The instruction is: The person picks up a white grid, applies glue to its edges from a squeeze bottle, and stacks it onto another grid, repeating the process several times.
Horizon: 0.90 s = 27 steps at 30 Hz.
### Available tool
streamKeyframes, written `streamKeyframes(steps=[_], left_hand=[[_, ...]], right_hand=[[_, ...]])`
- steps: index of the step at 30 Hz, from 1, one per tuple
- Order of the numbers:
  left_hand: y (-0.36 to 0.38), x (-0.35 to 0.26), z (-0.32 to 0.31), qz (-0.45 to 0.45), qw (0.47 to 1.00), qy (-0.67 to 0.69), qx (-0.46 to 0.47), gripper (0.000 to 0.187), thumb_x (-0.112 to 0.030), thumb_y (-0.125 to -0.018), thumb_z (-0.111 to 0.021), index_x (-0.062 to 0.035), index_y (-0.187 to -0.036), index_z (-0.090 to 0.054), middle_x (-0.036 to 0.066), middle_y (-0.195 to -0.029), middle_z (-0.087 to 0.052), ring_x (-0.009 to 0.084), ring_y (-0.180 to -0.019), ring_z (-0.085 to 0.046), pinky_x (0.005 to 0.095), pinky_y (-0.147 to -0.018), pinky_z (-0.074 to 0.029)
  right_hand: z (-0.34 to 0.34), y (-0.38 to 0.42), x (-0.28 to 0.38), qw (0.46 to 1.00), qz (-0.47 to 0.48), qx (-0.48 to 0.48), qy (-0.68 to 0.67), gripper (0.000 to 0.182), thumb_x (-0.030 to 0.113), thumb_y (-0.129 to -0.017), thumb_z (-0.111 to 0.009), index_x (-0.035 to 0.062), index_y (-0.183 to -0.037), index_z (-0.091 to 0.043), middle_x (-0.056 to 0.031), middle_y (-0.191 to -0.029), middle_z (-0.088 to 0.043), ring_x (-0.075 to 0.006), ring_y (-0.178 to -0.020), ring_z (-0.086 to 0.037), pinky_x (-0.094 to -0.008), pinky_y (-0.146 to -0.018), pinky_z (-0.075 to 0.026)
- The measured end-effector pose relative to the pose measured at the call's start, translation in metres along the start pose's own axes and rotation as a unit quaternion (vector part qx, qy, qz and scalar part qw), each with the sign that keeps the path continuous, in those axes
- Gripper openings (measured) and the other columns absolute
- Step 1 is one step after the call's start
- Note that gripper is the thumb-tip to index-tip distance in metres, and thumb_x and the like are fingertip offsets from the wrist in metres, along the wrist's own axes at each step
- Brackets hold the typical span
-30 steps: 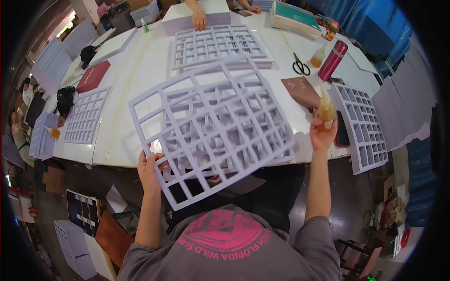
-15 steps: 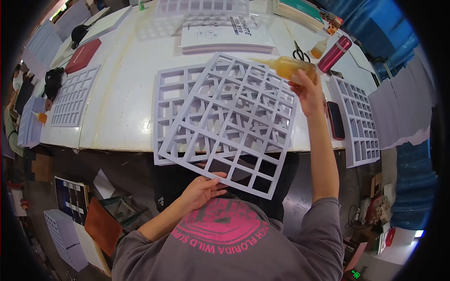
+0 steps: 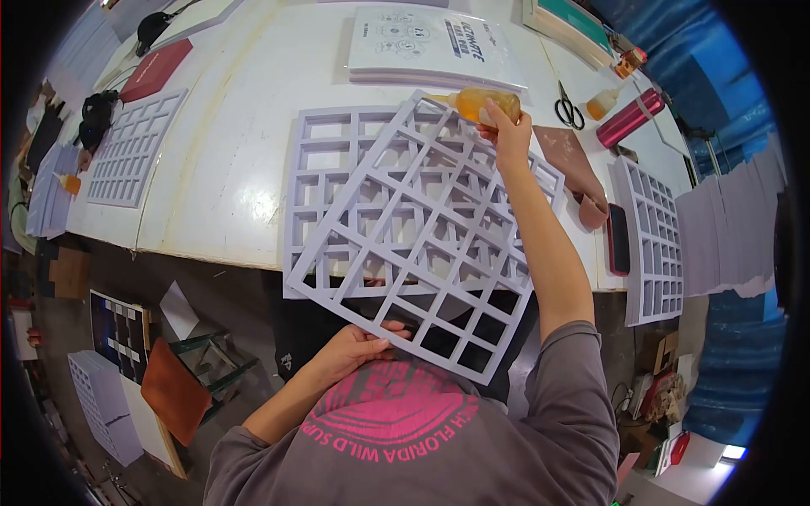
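Hands (image 3: 348, 352) (image 3: 509, 135): two. Amber bottles (image 3: 474, 104) (image 3: 602, 104) (image 3: 69, 182): three. Held grid (image 3: 392, 263): one. Scissors (image 3: 569, 112): one pair. Flask (image 3: 629, 120): one. Phone (image 3: 618, 240): one.

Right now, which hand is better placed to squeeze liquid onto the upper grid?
Probably the right hand: it holds the amber bottle, nozzle near the upper grid. The left hand holds its near edge.

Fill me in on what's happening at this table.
A person is working with both hands on a pale grid. The left hand holds its near edge, while the right hand holds an amber bottle sideways at its far corner. Whether the tip touches isn't clear. The grid sits askew over a second grid, its near corner out past the table edge.
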<state>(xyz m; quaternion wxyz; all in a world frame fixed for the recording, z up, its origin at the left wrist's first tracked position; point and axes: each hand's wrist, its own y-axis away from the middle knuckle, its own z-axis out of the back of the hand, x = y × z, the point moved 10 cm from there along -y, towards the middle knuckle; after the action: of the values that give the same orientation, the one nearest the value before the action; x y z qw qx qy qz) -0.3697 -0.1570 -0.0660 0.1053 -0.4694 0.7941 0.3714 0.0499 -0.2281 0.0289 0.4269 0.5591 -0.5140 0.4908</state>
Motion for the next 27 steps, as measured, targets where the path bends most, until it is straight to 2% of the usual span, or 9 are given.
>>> streamKeyframes(steps=[3, 7, 10, 13, 23, 25, 27], left_hand=[[0.001, -0.006, -0.001, -0.013, 0.999, 0.034, 0.027, 0.041, -0.011, -0.087, -0.058, 0.0002, -0.125, -0.046, 0.017, -0.124, -0.052, 0.0234, -0.112, -0.053, 0.0344, -0.090, -0.046], [0.000, -0.010, -0.005, 0.001, 0.999, 0.027, 0.047, 0.040, -0.010, -0.087, -0.057, 0.0002, -0.124, -0.047, 0.018, -0.124, -0.053, 0.0243, -0.112, -0.053, 0.0355, -0.091, -0.046], [-0.003, -0.010, -0.005, -0.004, 0.999, 0.029, 0.046, 0.041, -0.009, -0.086, -0.057, 0.0002, -0.125, -0.046, 0.018, -0.124, -0.053, 0.0247, -0.113, -0.053, 0.0357, -0.091, -0.046], [-0.004, -0.006, -0.004, 0.001, 0.998, 0.038, 0.047, 0.042, -0.009, -0.086, -0.057, 0.0003, -0.125, -0.045, 0.018, -0.124, -0.053, 0.0250, -0.113, -0.053, 0.0361, -0.091, -0.046], [-0.007, -0.008, -0.010, -0.013, 0.997, 0.044, 0.063, 0.046, -0.011, -0.085, -0.059, 0.0020, -0.126, -0.043, 0.017, -0.123, -0.053, 0.0243, -0.112, -0.054, 0.0367, -0.092, -0.045], [-0.006, -0.007, -0.011, 0.002, 0.995, 0.077, 0.064, 0.047, -0.009, -0.085, -0.060, 0.0032, -0.127, -0.042, 0.015, -0.122, -0.053, 0.0212, -0.112, -0.054, 0.0297, -0.088, -0.046], [-0.008, -0.004, -0.008, 0.001, 0.995, 0.071, 0.063, 0.047, -0.010, -0.085, -0.061, 0.0017, -0.127, -0.042, 0.014, -0.121, -0.054, 0.0191, -0.109, -0.055, 0.0290, -0.086, -0.047]], right_hand=[[-0.007, -0.009, -0.004, 1.000, 0.019, 0.001, 0.011, 0.062, 0.023, -0.073, -0.075, -0.0050, -0.110, -0.034, -0.0172, -0.089, -0.057, -0.0195, -0.060, -0.062, -0.0236, -0.048, -0.051], [-0.009, -0.004, 0.000, 0.999, 0.028, -0.005, 0.032, 0.061, 0.023, -0.074, -0.075, -0.0050, -0.110, -0.035, -0.0170, -0.089, -0.057, -0.0194, -0.060, -0.062, -0.0236, -0.048, -0.051], [-0.012, 0.013, 0.000, 0.999, 0.002, 0.036, 0.037, 0.058, 0.024, -0.074, -0.074, -0.0043, -0.109, -0.037, -0.0159, -0.088, -0.058, -0.0184, -0.059, -0.061, -0.0233, -0.048, -0.049], [-0.018, 0.044, 0.000, 0.996, -0.030, 0.079, 0.020, 0.060, 0.024, -0.072, -0.075, -0.0047, -0.108, -0.037, -0.0151, -0.085, -0.057, -0.0172, -0.057, -0.060, -0.0235, -0.048, -0.048], [-0.052, 0.176, -0.012, 0.976, -0.114, 0.183, 0.009, 0.049, 0.019, -0.075, -0.073, -0.0010, -0.107, -0.041, -0.0123, -0.084, -0.059, -0.0163, -0.060, -0.060, -0.0239, -0.049, -0.046], [-0.062, 0.204, -0.013, 0.972, -0.125, 0.200, 0.003, 0.050, 0.018, -0.075, -0.073, -0.0008, -0.108, -0.040, -0.0119, -0.085, -0.059, -0.0159, -0.061, -0.060, -0.0239, -0.049, -0.046], [-0.073, 0.230, -0.015, 0.961, -0.137, 0.240, 0.004, 0.049, 0.017, -0.076, -0.072, 0.0008, -0.109, -0.039, -0.0107, -0.089, -0.059, -0.0144, -0.065, -0.061, -0.0239, -0.052, -0.048]])
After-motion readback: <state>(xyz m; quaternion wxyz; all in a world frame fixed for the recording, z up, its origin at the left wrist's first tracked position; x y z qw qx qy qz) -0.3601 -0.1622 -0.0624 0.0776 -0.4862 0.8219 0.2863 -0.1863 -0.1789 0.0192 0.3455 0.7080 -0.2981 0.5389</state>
